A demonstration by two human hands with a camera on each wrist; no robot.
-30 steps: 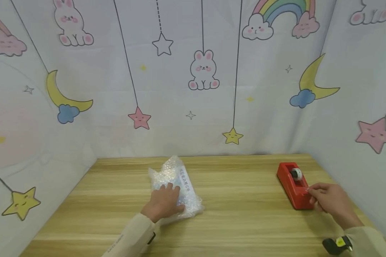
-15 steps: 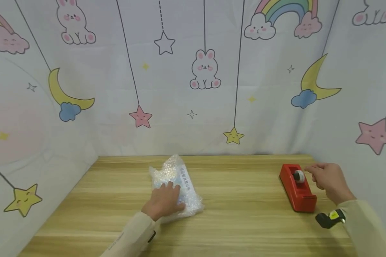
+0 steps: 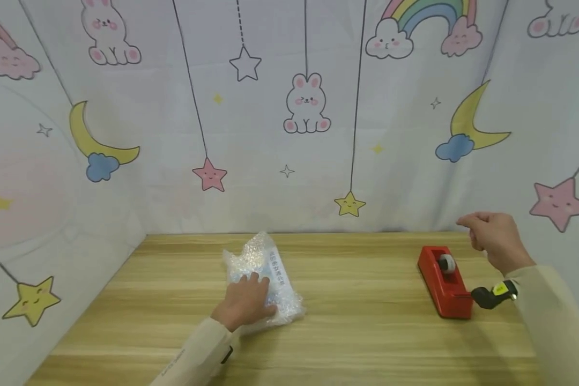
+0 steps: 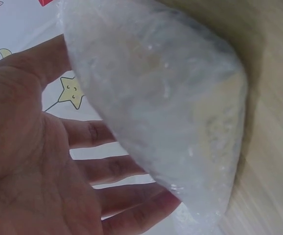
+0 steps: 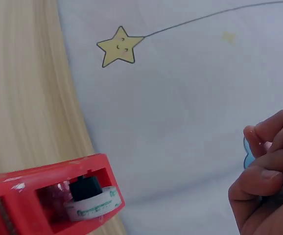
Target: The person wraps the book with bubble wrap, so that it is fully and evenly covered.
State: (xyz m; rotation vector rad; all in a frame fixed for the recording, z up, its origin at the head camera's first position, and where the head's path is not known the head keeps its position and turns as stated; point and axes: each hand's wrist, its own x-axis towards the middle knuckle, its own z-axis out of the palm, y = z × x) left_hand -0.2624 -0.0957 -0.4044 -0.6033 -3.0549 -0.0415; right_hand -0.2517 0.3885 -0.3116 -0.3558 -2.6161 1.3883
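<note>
A bubble-wrapped package (image 3: 283, 300) with a printed white strip lies left of the middle of the table. My left hand (image 3: 245, 303) rests on its near part, fingers spread; in the left wrist view the fairly straight fingers touch the bubble wrap (image 4: 156, 98). To the right stands a red tape dispenser (image 3: 436, 287) with a small white tape roll (image 5: 93, 204) on a black hub. Above and right of it, my right hand (image 3: 497, 238) is raised, thumb and forefinger pinched together, other fingers curled. The clear tape between those fingertips is too see-through to make out.
The wooden table (image 3: 357, 332) carries the package and the dispenser. A pale cloth (image 3: 251, 209) printed with stars, moons and rabbits encloses the back and both sides. A small black device (image 3: 489, 296) is strapped at my right wrist.
My right hand has risen from the dispenser's front edge, past its roll, to above its far end, fingers still pinched. My left hand has stayed on the package.
</note>
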